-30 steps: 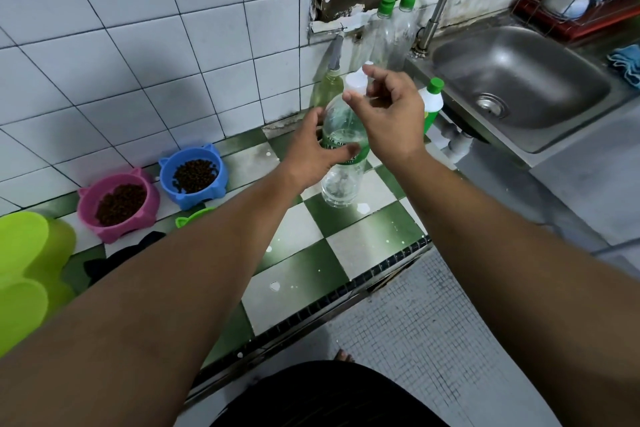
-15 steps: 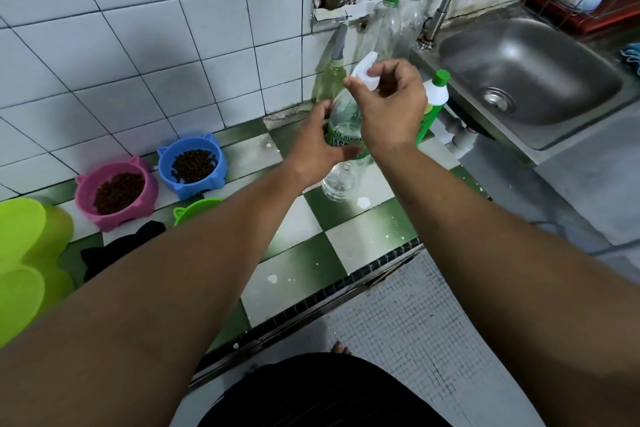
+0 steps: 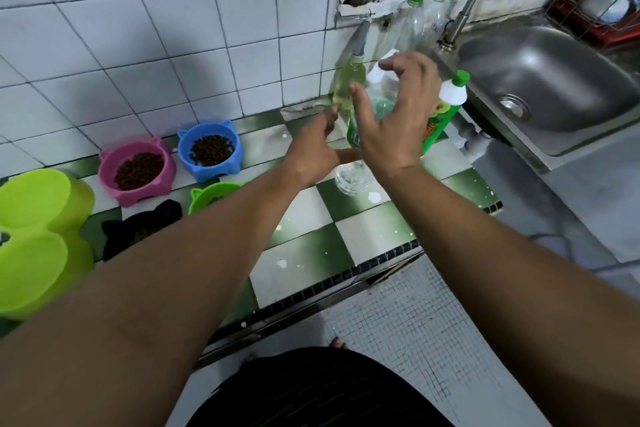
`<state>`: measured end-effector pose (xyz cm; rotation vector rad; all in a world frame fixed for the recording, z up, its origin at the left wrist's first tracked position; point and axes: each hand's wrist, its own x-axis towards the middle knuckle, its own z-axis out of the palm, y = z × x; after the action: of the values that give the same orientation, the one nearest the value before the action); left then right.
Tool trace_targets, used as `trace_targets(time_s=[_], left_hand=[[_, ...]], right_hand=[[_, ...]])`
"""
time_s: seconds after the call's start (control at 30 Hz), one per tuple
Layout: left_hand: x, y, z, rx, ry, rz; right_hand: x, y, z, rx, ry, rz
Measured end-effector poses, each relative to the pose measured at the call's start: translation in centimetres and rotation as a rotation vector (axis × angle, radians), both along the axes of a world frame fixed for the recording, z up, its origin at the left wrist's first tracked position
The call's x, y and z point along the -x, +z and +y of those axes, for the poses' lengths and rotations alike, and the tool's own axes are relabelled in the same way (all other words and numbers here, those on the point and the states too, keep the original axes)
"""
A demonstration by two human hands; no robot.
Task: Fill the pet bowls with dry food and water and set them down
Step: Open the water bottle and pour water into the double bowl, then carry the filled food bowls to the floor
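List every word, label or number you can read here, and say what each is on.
None reads clearly.
Clear bottle: green label, print too blurred to read.
Soap bottle: yellow lettering on its label, too blurred to read.
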<state>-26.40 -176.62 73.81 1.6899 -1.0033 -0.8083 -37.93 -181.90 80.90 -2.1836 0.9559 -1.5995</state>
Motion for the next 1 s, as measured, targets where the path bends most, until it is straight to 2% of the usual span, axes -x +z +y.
trace_targets(time_s=[0.17, 0.27, 0.37, 0.57, 0.73, 1.0], left_hand=[[-2.9, -0.6, 4.6, -0.018, 0.266, -0.233], [-5.1, -1.6, 8.5, -0.08, 0.44, -0.313], [-7.2, -2.7, 13.3, -0.158, 0.587, -0.331], [-8.8, -5.1, 21.8, -0.346, 0.795, -0.275], [-9.9, -7.2, 26.4, -0.518, 0.975, -0.284], [-11.4, -9.7, 28.8, -0.724, 1.086, -0.228]], right_hand=[[-2.5, -2.7, 3.6, -0.03, 0.313, 0.075], [-4.3, -5.1, 5.9, -0.31, 0.44, 0.164], [-6.4, -8.1, 7.4, -0.618, 0.45, 0.316], [-8.9, -13.0, 9.8, -0.97, 0.424, 0.657], [-10.3, -15.7, 11.6, -1.015, 0.37, 0.772], [-10.9, -16.8, 11.8, -0.946, 0.275, 0.8]])
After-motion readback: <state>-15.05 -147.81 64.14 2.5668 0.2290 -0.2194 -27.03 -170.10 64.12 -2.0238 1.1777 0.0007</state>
